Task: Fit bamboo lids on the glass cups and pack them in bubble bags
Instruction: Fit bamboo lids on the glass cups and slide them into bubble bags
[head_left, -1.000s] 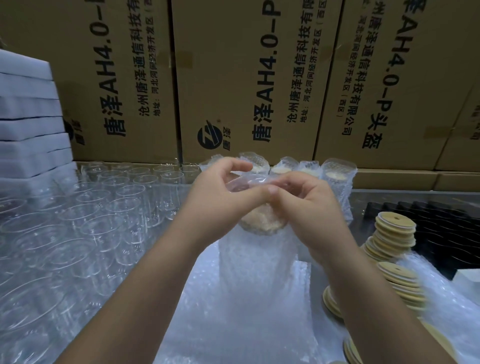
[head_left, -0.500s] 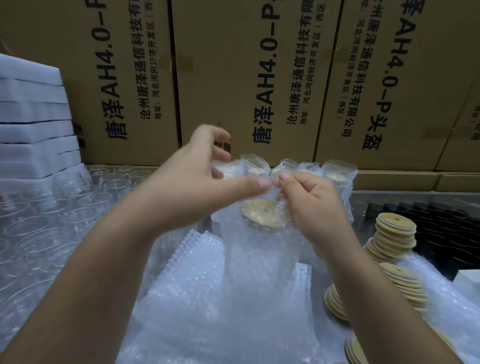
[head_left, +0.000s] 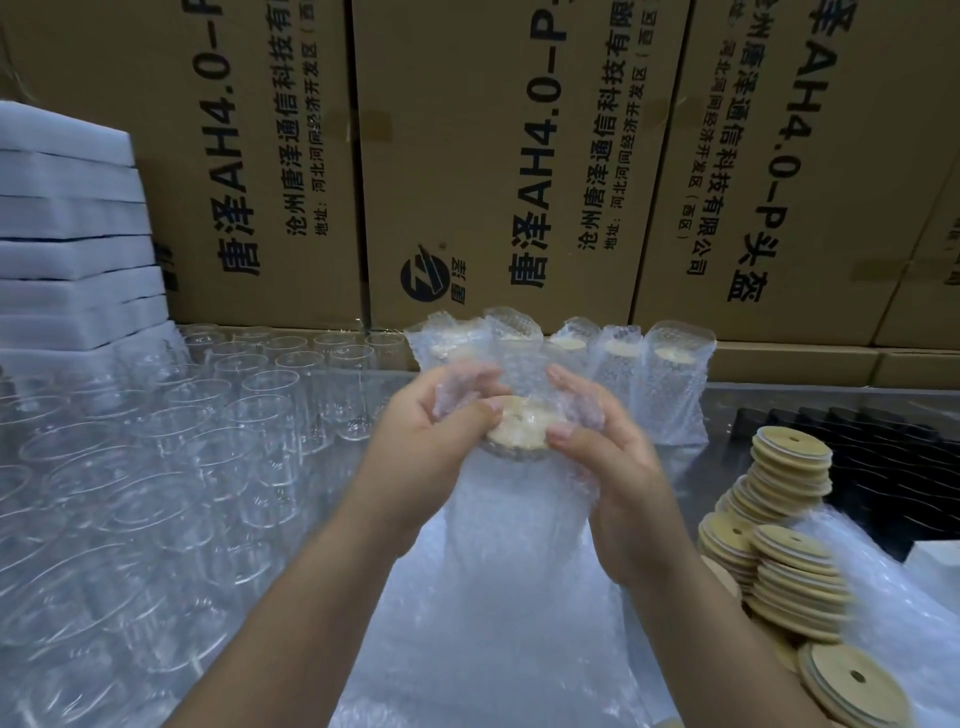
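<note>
Two hands, left hand (head_left: 421, 452) and right hand (head_left: 623, 467), lowered from the bag mouth, now pinch dimpled bubble bag (head_left: 519, 545) beside round bamboo lid (head_left: 519, 428).

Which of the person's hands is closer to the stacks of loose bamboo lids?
Right. The right hand grips the bubble bag on the side facing the lid stacks; the left hand grips its far side.
</note>
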